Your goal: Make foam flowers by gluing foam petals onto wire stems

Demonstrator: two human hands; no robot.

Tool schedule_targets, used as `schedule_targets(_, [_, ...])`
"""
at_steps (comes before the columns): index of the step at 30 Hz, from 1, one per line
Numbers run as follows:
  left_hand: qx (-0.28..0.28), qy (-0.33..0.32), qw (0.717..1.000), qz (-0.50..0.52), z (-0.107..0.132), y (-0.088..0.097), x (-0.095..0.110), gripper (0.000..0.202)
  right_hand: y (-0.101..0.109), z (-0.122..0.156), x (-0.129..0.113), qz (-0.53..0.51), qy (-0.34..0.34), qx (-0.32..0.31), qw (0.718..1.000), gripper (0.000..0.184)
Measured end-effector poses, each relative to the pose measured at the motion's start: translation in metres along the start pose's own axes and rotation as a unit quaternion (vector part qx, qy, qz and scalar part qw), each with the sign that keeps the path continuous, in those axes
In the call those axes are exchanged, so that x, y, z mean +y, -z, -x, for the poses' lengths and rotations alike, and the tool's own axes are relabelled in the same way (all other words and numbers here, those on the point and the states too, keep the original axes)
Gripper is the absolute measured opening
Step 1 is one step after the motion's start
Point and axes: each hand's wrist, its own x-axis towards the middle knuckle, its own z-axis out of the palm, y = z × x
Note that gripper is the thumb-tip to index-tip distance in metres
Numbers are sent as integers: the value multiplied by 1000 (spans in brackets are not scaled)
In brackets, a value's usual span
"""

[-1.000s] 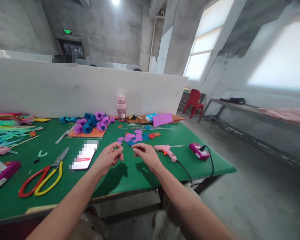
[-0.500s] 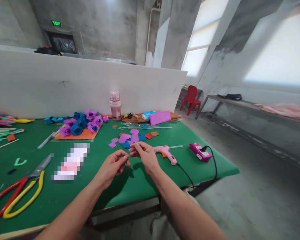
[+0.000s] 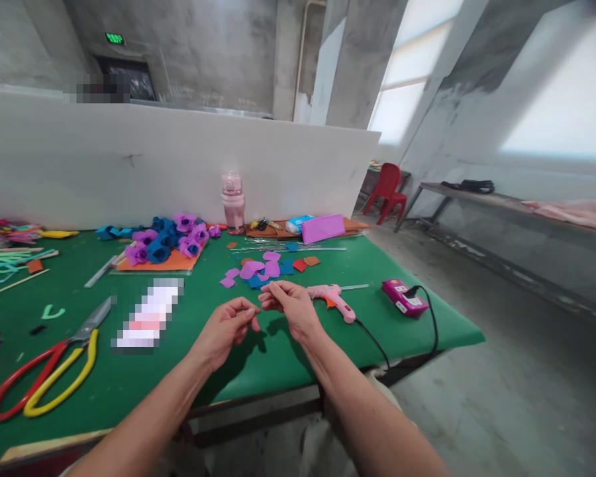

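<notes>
My left hand (image 3: pixel 231 326) and my right hand (image 3: pixel 294 306) are raised over the near part of the green table, fingertips almost meeting. Both have thumb and fingers pinched together; anything between them is too small to make out. Just right of my right hand lies a pink glue gun (image 3: pixel 338 303) with a clear glue stick in its back end. Beyond my hands are scattered cut pieces, among them purple ones (image 3: pixel 252 269), blue ones (image 3: pixel 287 266) and a red one (image 3: pixel 299 265).
Purple and blue flowers (image 3: pixel 159 250) rest on an orange sheet. Big scissors (image 3: pixel 77 351) and a blurred-out flat item (image 3: pixel 151 315) lie left. A pink bottle (image 3: pixel 234 207) stands by the white board (image 3: pixel 179 159). A magenta power block (image 3: pixel 404 299) with a black cable sits near the right edge.
The camera view has shifted slightly, so the table things appear a little further right. My hands keep nearly the same pinched pose close together.
</notes>
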Motion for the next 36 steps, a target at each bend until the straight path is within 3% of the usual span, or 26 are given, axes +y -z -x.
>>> schedule_targets(5, [18, -28, 999, 9, 0, -4, 0, 19, 1, 0, -3, -43, -43, -6, 998, 33])
schedule_targets(9, [74, -62, 993, -65, 1, -7, -1, 20, -3, 2, 0, -50, -60, 7, 997, 35])
schedule_targets(14, [164, -151, 937, -270, 4, -9, -4, 18, -8, 4, 4, -27, -23, 47, 998, 25])
schedule_targets(19, [178, -210, 895, -350, 7, -9, -7, 17, -8, 4, 3, -57, -27, 42, 997, 23])
schedule_targets(36, [145, -170, 921, -319, 5, -8, -5, 15, -4, 5, -2, -42, -24, 47, 998, 21])
